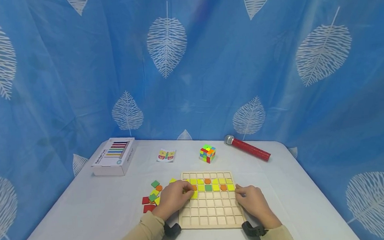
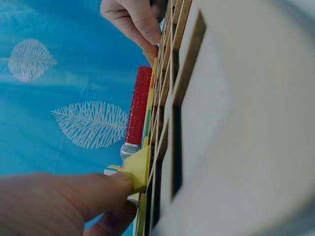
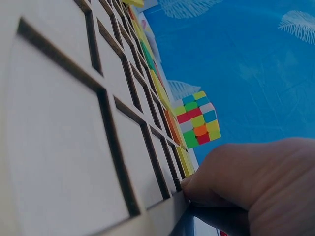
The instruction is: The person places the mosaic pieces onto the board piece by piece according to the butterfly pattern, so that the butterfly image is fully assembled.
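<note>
Over the left part of a wooden grid board (image 1: pixel 216 220), my left hand (image 1: pixel 174 199) pinches a yellow tile (image 2: pixel 137 169) between thumb and finger. At the board's right edge, my right hand (image 1: pixel 253 202) grips the rim, its thumb on top; the fingers beneath are partly hidden. Yellow tiles, orange round pieces such as one disc (image 1: pixel 223 187), and a green square (image 1: pixel 208 187) lie in the far rows. My left hand covers part of those rows. Left of the board is a loose pile of red, green, yellow and orange pieces (image 1: pixel 152 197).
Behind the board stand a multicoloured puzzle cube (image 1: pixel 207 154) and a small butterfly picture card (image 1: pixel 166 155). A white box (image 1: pixel 114 156) sits at the back left. A red microphone (image 1: pixel 248 148) lies at the back right. Blue leaf-patterned curtains (image 1: pixel 205 61) surround the white table.
</note>
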Motion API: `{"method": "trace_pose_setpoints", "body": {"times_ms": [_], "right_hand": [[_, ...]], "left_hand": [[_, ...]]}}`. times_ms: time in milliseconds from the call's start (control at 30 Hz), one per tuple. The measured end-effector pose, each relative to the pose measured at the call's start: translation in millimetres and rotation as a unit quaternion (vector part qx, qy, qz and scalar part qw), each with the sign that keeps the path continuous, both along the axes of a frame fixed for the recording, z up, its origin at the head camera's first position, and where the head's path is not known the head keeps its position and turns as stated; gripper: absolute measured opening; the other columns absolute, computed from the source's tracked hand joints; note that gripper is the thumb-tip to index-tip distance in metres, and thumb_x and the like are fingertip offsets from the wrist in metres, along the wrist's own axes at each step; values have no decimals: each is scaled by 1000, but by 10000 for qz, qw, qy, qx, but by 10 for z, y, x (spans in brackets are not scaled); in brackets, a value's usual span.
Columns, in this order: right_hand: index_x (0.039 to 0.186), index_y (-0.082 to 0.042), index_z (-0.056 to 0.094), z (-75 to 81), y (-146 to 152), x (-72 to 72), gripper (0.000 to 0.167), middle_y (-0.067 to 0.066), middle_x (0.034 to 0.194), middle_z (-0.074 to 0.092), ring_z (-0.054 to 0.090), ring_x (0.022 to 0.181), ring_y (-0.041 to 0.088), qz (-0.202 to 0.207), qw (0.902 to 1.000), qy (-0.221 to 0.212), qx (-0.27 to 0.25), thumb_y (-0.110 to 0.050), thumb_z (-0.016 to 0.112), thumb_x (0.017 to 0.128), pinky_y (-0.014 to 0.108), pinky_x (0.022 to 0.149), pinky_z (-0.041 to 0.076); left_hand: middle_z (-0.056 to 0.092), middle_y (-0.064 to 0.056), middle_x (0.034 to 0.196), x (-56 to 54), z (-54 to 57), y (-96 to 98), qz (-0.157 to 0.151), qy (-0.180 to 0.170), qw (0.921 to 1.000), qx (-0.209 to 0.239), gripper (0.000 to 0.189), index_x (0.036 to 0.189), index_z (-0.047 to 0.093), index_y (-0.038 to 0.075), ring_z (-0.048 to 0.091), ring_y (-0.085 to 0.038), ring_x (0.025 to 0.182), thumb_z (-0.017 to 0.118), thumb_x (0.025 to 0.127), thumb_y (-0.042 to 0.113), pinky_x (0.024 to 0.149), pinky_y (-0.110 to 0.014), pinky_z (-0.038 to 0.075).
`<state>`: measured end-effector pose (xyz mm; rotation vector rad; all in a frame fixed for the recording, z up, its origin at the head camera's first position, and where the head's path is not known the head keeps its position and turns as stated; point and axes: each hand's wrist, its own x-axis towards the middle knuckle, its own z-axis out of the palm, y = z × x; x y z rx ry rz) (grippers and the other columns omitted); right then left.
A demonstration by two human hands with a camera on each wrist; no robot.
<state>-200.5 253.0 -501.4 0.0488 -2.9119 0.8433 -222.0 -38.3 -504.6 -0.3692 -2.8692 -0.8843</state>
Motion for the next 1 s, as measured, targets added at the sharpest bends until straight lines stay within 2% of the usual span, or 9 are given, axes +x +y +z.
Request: {"method": "trace_pose_setpoints", "body": {"times_ms": [267, 400, 467, 533, 667, 733, 867, 1000], "right_hand": [[111, -5, 79, -5, 3, -12, 24, 11, 130, 70, 64, 124, 38, -53, 10000, -3, -7, -11, 68, 90, 57, 105, 46], [111, -5, 79, -7, 12, -8, 24, 12, 130, 70, 64, 124, 39, -27, 10000, -8, -36, -11, 68, 90, 57, 105, 46], [111, -5, 79, -9, 15, -7, 24, 12, 130, 70, 64, 124, 39, -7, 10000, -31, -64, -10, 68, 90, 58, 105, 46], [110, -5, 79, -9, 16, -6, 24, 13, 129, 70, 64, 124, 39, 42, 10000, -30, -59, -10, 68, 90, 58, 104, 46], [110, -6, 79, -4, 17, -5, 24, 13, 129, 71, 65, 123, 39, 79, 10000, -18, -22, -10, 68, 90, 58, 104, 47], [110, -6, 79, -5, 23, -5, 24, 12, 129, 71, 65, 123, 38, 54, 10000, -31, -26, -10, 68, 90, 57, 104, 47], [111, -6, 79, 0, 28, -4, 24, 12, 130, 70, 65, 124, 38, 32, 10000, -56, -73, -10, 68, 90, 56, 105, 47], [110, -6, 79, -2, 28, 1, 24, 12, 130, 70, 64, 124, 39, 41, 9999, -63, -77, -11, 68, 90, 57, 105, 46]], "left_hand": [[63, 14, 86, 12, -12, 5, -140, 175, 9994, -248, 5, 91, 82, 27, 53, -4, 73, 81, 87, 30, 60, -23, 43], [64, 14, 87, 11, -21, -4, -62, 177, 9996, -216, 7, 92, 82, 27, 54, -4, 74, 81, 87, 32, 60, -23, 42], [64, 13, 88, 7, -25, -27, 130, 132, 9998, -8, 7, 92, 82, 26, 54, -6, 75, 80, 88, 31, 61, -25, 43], [66, 11, 91, 2, -17, -71, 509, 99, 9983, 273, 7, 94, 80, 26, 56, -8, 77, 79, 89, 30, 63, -27, 45], [69, 5, 99, -52, 1, -211, 1436, 226, 9868, 719, 9, 99, 77, 24, 59, -13, 83, 77, 91, 30, 69, -32, 49], [70, 2, 103, -97, 3, -286, 1751, 238, 9809, 811, 12, 103, 76, 23, 59, -15, 85, 76, 93, 30, 71, -34, 50], [70, -1, 107, -179, -28, -399, 1994, 148, 9768, 764, 16, 109, 76, 20, 62, -18, 89, 74, 95, 28, 74, -38, 52], [70, -2, 109, -211, -78, -443, 1951, 101, 9797, 452, 23, 116, 76, 19, 66, -21, 97, 73, 95, 27, 80, -41, 55]]}}
